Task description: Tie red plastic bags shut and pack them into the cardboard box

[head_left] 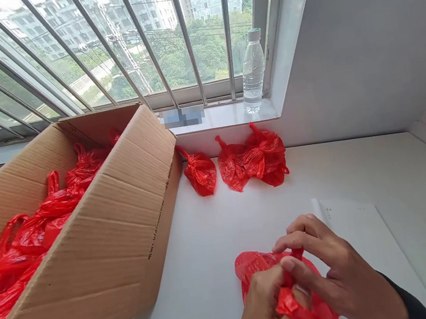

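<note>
Red bag (249, 264): at 5 o'clock in my view, over the white surface (198, 269).
Left hand (266, 302): closed around its gathered plastic.
Right hand (340, 263): thumb and forefinger pinching a twist of it.
Knotted cluster (256, 161): 12 o'clock from the hands (I log a lone bag (201, 176) apart, at 11).
Carton (98, 253): 10 o'clock, holding red bundles (42, 229).
Bottle (253, 75): 12 o'clock, upright.

left fingers (275, 280), right fingers (311, 243): gripping red bag (251, 264) | carton (99, 258): red bundles (42, 229) inside | windowsill (225, 113): clear bottle (253, 73) upright
</note>
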`<state>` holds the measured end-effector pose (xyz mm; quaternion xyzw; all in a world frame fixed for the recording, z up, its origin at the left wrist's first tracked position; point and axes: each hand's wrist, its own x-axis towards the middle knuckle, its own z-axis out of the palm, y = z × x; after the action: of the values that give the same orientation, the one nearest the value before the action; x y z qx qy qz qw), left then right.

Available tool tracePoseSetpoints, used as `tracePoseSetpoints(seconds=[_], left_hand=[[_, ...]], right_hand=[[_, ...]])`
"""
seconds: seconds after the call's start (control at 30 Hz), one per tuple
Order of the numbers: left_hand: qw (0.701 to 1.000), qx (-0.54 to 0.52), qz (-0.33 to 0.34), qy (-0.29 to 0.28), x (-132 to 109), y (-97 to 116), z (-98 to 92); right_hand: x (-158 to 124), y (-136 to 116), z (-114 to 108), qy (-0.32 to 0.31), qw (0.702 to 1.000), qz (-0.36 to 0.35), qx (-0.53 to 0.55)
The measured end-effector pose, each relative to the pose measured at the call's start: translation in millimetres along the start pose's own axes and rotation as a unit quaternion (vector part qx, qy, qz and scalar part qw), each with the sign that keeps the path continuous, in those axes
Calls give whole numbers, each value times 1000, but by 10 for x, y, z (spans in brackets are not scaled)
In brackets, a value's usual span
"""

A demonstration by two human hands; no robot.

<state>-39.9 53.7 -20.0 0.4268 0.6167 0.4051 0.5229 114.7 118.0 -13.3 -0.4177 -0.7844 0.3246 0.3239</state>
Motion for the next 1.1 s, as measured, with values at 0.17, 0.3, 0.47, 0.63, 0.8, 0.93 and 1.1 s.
tracePoseSetpoints(seconds=[0.17,0.3,0.47,0.63,0.8,0.93,1.1], left_hand=[[943,-262,-101,-181,202,-46,-130],[906,-343,-72,-238,280,-67,-166],[938,-267,7,-224,241,-69,-57],[950,-276,-84,-117,292,-170,15],[930,-348,-104,-48,310,-169,-133],[954,-278,-53,-100,259,-146,-251],[995,-49,78,-42,190,-232,-265]], right_hand=[[-32,19,-32,-42,997,1,68],[-57,43,27,-23,998,-22,45],[-9,41,102,-29,998,-23,47],[12,45,26,-88,989,12,120],[-60,65,-106,-120,983,15,138],[-47,111,-30,-151,979,-24,136],[83,301,178,-179,968,15,176]])
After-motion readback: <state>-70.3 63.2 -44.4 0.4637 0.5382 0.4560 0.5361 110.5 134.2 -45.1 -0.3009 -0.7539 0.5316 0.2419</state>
